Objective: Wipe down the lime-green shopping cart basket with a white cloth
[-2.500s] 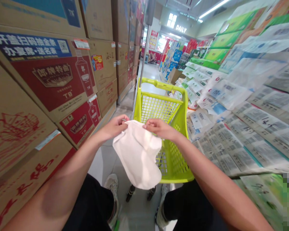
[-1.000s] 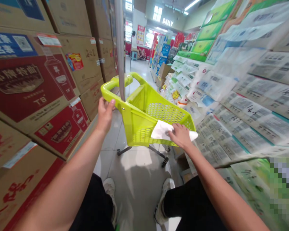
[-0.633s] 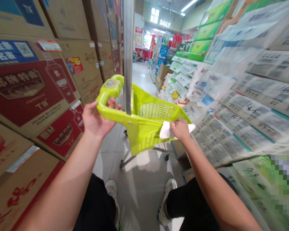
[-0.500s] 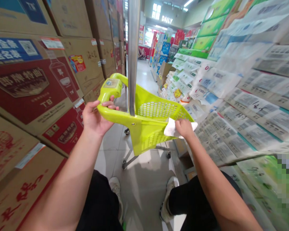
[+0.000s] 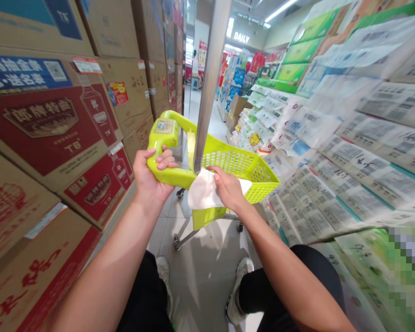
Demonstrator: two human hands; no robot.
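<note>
A lime-green shopping cart (image 5: 230,157) with a perforated basket stands in front of me on small wheels. My left hand (image 5: 155,173) is closed round the left end of its frame, just under the handle that carries a label. In my right hand (image 5: 230,186) is a white cloth (image 5: 204,191), pressed against the cart's near rim close to the metal pole (image 5: 212,83). The pole rises at a slant from that rim. The cloth spreads on both sides of my fingers and covers part of the rim.
Stacked cardboard boxes (image 5: 44,124) wall in the left side. Packs of tissue paper (image 5: 359,152) are piled along the right. Between them the tiled floor (image 5: 200,267) runs ahead to more shelves. A distant person (image 5: 194,62) stands beyond the pole.
My right hand has slid the cloth leftward along the cart's rim toward the pole. The pole now leans to the right, and my left hand with the handle sits slightly farther right.
</note>
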